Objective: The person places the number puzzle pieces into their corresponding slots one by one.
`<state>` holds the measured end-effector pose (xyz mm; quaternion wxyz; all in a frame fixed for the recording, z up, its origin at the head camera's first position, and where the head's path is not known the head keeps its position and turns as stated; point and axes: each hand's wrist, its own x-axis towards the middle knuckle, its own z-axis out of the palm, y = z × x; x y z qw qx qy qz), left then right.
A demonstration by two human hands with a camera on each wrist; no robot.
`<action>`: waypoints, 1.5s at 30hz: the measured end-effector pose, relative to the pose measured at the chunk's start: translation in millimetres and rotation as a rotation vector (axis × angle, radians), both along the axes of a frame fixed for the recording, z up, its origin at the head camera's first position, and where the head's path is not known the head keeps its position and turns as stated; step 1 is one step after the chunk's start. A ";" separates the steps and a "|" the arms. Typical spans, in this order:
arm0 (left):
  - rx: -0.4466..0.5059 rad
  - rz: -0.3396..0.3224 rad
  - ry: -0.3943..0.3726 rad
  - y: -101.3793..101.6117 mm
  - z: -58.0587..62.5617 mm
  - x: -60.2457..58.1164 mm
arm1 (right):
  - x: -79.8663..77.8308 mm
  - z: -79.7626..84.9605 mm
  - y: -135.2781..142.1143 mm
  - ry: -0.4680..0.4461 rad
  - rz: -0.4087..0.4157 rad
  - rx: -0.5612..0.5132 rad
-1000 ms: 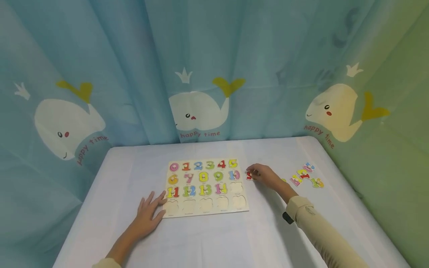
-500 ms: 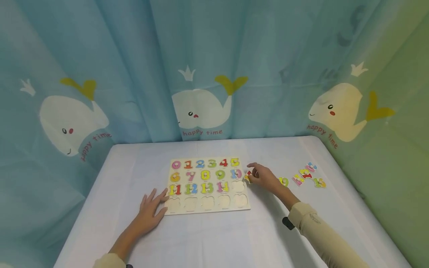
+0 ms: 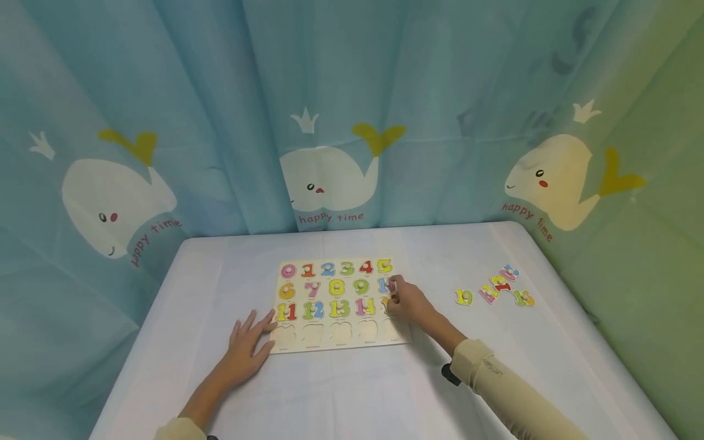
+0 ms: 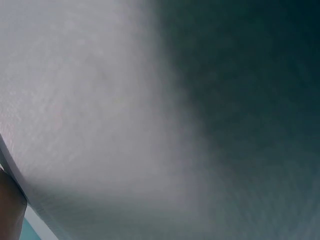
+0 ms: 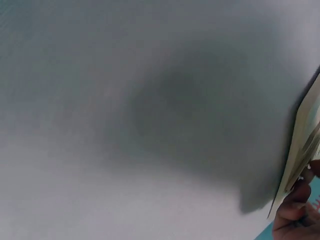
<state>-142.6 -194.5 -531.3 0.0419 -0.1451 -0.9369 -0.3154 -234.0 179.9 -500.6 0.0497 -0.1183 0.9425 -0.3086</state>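
A wooden number puzzle board [image 3: 327,335] lies on the white table, its upper rows filled with colourful knobbed numbers and its bottom row showing bare recesses. My left hand [image 3: 245,349] rests with spread fingers at the board's left edge. Over the right end of the third row, my right hand [image 3: 411,304] pinches a yellow-and-red number piece [image 3: 387,304], mostly hidden by the fingers. In the right wrist view, the fingers of the right hand [image 5: 295,215] hold a thin piece close over the board edge [image 5: 286,175]. The left wrist view has mostly blurred table cloth.
Right of the board lies a loose green-and-yellow 19 piece [image 3: 464,297]. Farther right is a cluster of several number pieces [image 3: 501,283], some overlapping, with an orange-and-green piece [image 3: 523,298] beside it. A blue whale-print curtain [image 3: 231,146] hangs behind the table.
The right hand has picked up the yellow-and-red number piece beside the board and carried it left over the third row's end. The left hand has stayed at the board's edge.
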 end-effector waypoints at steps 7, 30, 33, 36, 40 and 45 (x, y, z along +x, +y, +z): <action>0.010 -0.012 0.015 -0.8 4.9 -0.8 | 4.2 4.4 -12.0 0.035 -0.040 0.036; 0.050 -0.023 0.019 -0.8 3.6 0.0 | 13.0 -26.2 12.7 0.130 -0.032 -0.243; 0.051 -0.026 0.015 -0.5 3.1 -0.3 | 14.6 -28.3 14.1 0.117 -0.048 -0.271; 0.051 -0.027 0.011 -0.2 1.6 -0.9 | 16.0 -29.4 16.2 0.092 -0.059 -0.286; 0.053 -0.030 0.014 -0.4 1.4 -1.5 | 17.2 -28.4 16.5 0.095 -0.060 -0.301; 0.064 -0.027 0.008 -1.7 0.4 -0.3 | 17.8 -23.5 11.2 0.110 -0.022 -0.264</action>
